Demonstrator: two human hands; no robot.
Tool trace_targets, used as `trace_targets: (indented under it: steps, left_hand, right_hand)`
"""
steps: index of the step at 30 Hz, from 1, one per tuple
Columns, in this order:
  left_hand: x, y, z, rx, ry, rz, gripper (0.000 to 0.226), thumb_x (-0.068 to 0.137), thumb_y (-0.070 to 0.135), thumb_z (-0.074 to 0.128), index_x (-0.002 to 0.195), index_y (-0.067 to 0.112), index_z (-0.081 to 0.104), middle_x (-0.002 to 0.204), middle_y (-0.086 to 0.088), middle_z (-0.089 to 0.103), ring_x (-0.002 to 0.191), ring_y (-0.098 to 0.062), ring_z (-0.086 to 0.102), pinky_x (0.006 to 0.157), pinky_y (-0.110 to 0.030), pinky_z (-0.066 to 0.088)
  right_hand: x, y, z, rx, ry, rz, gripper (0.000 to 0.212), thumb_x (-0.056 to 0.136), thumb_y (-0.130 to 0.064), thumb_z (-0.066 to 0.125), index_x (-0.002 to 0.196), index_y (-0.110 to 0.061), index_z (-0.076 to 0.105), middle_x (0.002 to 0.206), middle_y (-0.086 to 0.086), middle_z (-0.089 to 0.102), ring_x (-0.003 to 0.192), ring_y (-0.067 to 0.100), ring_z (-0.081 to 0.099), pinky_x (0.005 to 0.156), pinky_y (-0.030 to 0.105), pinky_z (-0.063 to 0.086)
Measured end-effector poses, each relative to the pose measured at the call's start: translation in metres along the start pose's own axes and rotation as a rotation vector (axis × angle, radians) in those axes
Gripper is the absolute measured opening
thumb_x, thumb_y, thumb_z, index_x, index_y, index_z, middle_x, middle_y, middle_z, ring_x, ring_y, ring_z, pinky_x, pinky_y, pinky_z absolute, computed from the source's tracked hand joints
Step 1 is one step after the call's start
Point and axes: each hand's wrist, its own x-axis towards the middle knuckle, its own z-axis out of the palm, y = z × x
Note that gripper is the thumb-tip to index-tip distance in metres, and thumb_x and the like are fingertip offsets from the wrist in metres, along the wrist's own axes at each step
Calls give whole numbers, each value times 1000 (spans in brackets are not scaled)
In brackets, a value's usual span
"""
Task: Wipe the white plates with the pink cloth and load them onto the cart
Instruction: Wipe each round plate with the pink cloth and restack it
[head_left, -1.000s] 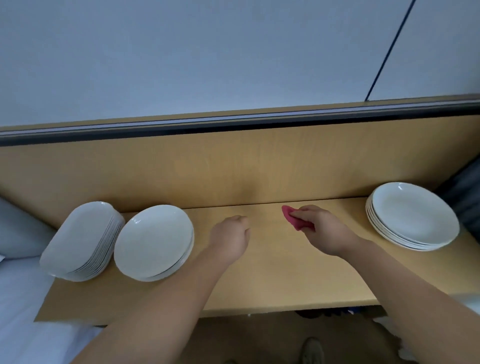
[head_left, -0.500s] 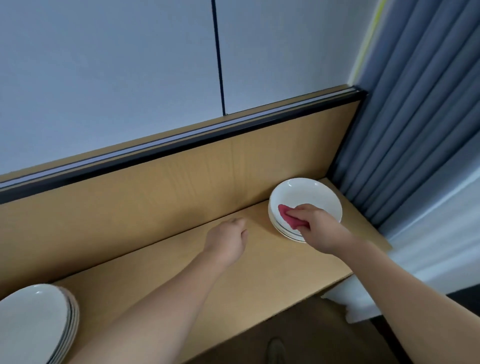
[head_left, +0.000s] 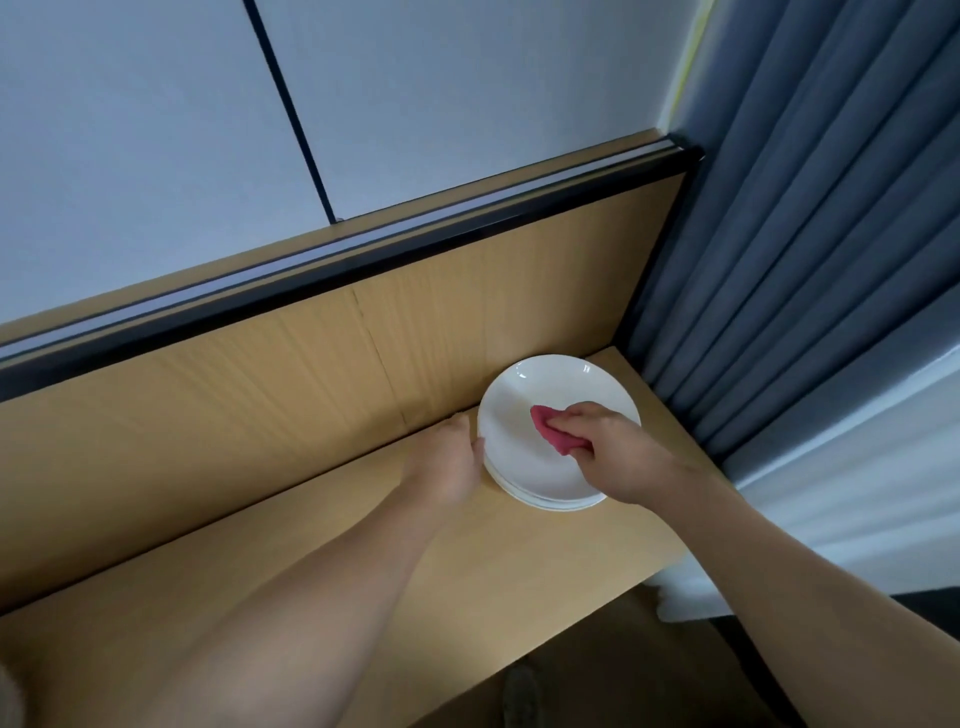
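Forearms: both bare, entering from the bottom edge of the frame and converging toward the centre right.
Shoe: a dim shape (head_left: 519, 693) on the dark floor at the bottom edge, too dark to describe further.
Wooden shelf: a light wood top (head_left: 311, 582) running from lower left up to centre right, where it ends at the curtain.
Left hand: the left hand (head_left: 449, 465) sits at centre frame, fingers curled against the left rim of the plates with the thumb tip on that rim, holding it. The fingertips are hidden behind the hand.
Right hand: the right hand (head_left: 610, 449), just right of centre, has its fingers bunched around the pink cloth and presses it down.
Pink cloth: the pink cloth (head_left: 549, 435) is wadded, poking out left of the fingers and touching the inside of the top plate.
Stack of white plates: the stack of white plates (head_left: 545, 382) is a few plates high and rests on the far right end of the shelf, close to the back panel and the curtain.
Back panel: a wood panel (head_left: 234, 395) standing upright behind the shelf, capped by a black rail (head_left: 363, 260).
Wall: a pale wall (head_left: 130, 130) with a dark vertical seam fills the upper left.
Curtain: a grey-blue pleated curtain (head_left: 831, 208) hangs down the right side.
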Motion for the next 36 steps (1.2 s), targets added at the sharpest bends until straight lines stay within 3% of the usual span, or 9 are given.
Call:
trace_targets:
  steps: [4,11,18,20,25,27,29,33,36]
  left_hand:
    - [17,7,8,35,-15,-24,34,101,38,40,114,8,50,105,-8,65,95,-26,62,63,-30,36]
    - [36,21,15,-149,-52,-168,25,96,28,53,109,7,52,104,-10,65,93,-29,63,64,-31,42]
    - [34,29,11,-187,-41,-238,12,93,12,51,105,8,49,91,-4,54,76,-21,49,53,-29,32]
    - [35,31,8,-214,-62,-267,15,91,8,50,105,8,48,93,-5,57,76,-22,50,49,-28,31]
    - [36,43,-3,-391,-96,-368,33,87,2,49,119,3,42,95,-6,55,87,-28,59,58,-29,41]
    - [37,45,-8,-477,-96,-374,37,87,1,48,124,2,38,100,-8,55,87,-27,58,52,-28,38]
    - [33,41,-9,-514,-89,-358,36,87,1,48,122,1,39,105,-11,57,85,-26,57,48,-26,34]
    - [14,24,-10,-564,-43,-345,26,88,3,42,113,7,45,84,-1,53,69,-18,50,52,-27,36]
    - [-6,6,-18,-598,22,-340,23,91,6,40,111,13,48,86,2,56,73,-16,52,54,-27,38]
  right_hand:
    - [6,8,-2,36,28,-19,38,94,-3,49,99,-38,63,102,-10,57,111,11,55,99,35,46]
    - [12,20,-5,19,34,0,31,91,-3,49,98,-28,66,99,-12,55,106,12,55,96,37,47]
    - [9,24,-7,42,33,7,29,94,-5,48,98,-27,66,104,-14,55,107,8,53,97,32,47]
    - [9,24,-8,49,36,9,29,95,-5,48,99,-26,67,106,-13,56,109,7,54,98,31,46]
    - [7,21,-12,53,41,-4,33,95,-4,48,106,-27,68,108,-11,57,110,10,55,98,34,48]
    - [6,20,-15,55,43,-14,33,94,-4,48,108,-27,67,107,-10,58,110,11,55,98,36,47]
    - [5,16,-19,71,49,-37,38,94,-2,48,111,-30,67,106,-8,58,112,12,55,101,34,46]
    - [3,-1,-25,121,63,-88,49,94,1,48,123,-37,63,105,-10,59,111,6,54,103,21,41]
    - [7,-16,-23,93,73,-168,51,91,2,49,125,-32,63,101,-8,60,105,8,54,99,22,42]
